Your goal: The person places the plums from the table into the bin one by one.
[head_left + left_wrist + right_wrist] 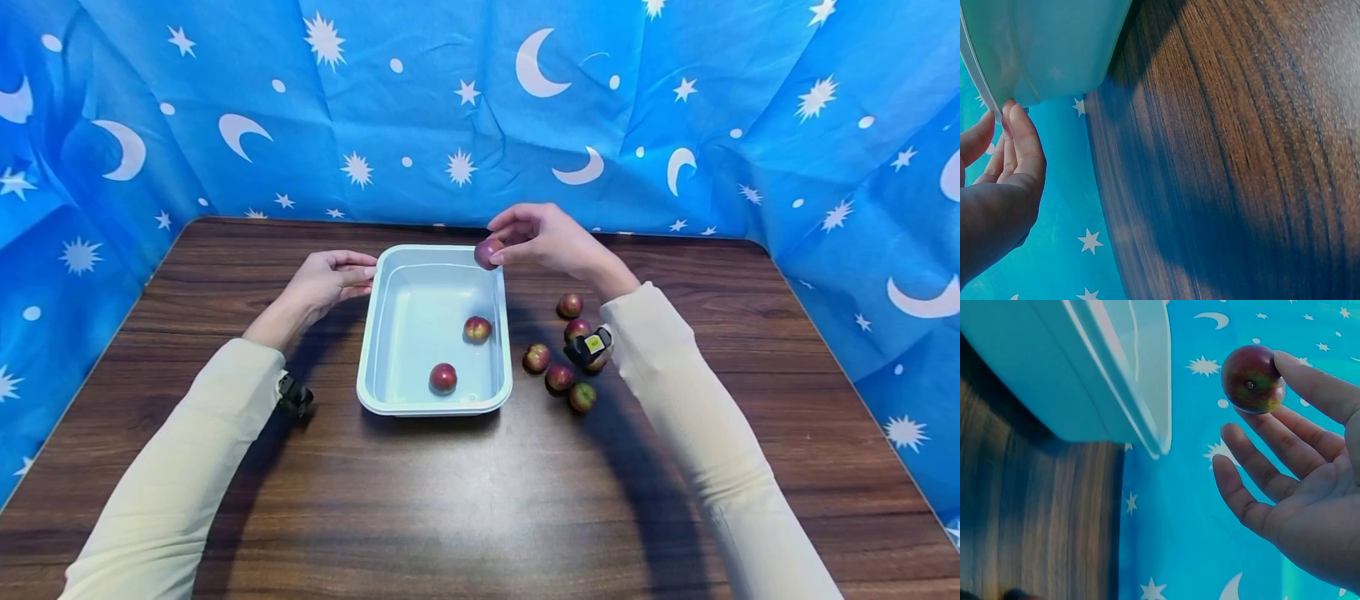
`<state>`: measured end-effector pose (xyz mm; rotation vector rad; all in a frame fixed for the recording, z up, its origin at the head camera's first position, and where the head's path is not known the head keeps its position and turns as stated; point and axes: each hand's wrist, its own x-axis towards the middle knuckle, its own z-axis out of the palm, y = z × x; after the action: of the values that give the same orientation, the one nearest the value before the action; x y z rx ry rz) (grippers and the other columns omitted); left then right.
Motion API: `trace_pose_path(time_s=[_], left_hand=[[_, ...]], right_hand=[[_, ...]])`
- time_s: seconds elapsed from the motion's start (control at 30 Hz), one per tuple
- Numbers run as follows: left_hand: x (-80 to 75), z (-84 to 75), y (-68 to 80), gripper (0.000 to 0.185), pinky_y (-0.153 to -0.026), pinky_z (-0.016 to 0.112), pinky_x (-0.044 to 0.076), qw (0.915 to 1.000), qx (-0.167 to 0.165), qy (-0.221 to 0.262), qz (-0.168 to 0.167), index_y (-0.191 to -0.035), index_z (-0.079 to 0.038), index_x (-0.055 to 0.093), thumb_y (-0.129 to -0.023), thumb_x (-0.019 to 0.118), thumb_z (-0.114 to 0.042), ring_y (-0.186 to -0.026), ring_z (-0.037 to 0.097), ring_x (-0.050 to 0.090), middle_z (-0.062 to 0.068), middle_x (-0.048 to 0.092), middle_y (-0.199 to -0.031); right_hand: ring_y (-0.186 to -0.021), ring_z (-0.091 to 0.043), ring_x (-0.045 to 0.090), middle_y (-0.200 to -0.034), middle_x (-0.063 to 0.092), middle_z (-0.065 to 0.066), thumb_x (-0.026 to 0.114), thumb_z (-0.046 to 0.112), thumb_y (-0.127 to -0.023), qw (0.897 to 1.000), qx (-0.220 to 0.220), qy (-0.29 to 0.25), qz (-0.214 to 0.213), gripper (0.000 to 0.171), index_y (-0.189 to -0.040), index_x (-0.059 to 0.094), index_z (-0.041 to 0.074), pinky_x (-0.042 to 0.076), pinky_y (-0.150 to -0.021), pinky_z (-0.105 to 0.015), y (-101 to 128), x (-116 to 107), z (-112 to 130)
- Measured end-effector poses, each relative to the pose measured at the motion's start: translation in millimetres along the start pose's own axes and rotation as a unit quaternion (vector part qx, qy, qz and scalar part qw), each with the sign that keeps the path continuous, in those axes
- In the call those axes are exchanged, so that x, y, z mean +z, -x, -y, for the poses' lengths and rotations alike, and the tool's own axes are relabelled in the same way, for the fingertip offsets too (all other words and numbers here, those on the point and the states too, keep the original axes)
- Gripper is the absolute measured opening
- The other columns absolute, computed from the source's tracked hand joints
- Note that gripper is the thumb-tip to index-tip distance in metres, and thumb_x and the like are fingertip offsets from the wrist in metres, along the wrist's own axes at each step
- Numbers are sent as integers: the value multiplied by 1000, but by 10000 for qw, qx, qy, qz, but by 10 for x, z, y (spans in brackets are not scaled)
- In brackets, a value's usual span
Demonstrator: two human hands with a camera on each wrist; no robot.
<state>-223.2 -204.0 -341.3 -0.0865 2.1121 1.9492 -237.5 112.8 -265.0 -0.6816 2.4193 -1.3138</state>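
Head view: a plum (pixel 487 253) is pinched by the R hand (pixel 553 242) at the far-R corner of the white plastic tub (pixel 408 304); tub's L rim is gripped by the L hand (pixel 318 285), prob. as a steady; 2 more plums are contained, one (pixel 477 330) by tub's R edge, one (pixel 443 378) twd its near edge; approx. 6 loose plums (pixel 536 358) are seen on the table (pixel 420 508), off tub's R edge, partly hidden by the R wrist cam (pixel 577 352); its yellow label (pixel 595 343) can't be read.

L wrist: rim is pinched betw. thumb & fingertips; no writing seen.

R wrist: plum is held betw. thumb & fingertips, apparently clear of tub's rim; step is judged as transfer into tub; next, shift inward, lowering & gentle release are called for; no brands seen.
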Motion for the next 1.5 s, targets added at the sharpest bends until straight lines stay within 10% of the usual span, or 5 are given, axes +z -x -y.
trace_pose_path(time_s=[0.5, 1.5], left_hand=[[-8, 4, -7, 34, -86, 33, 51, 10000, 43, 7, 42, -120, 11, 46, -91, 54, -4, -76, 9, 63, 2, 61, -90], [4, 12, -6, 33, -86, 32, 51, 10000, 58, 9, 21, -120, 11, 46, -91, 54, -3, -76, 8, 62, 3, 60, -92]], right_hand=[[-103, -19, 58, -111, 62, -15, 66, 12, -85, 9986, -78, -330, 397, 36, -117, 54, 1, 49, -89, -32, -52, 184, -6], [-103, -14, 56, -105, 65, -5, 69, 19, -83, 9999, -68, 116, -36, 36, -115, 56, 8, 45, -90, -35, 141, -133, -152]])
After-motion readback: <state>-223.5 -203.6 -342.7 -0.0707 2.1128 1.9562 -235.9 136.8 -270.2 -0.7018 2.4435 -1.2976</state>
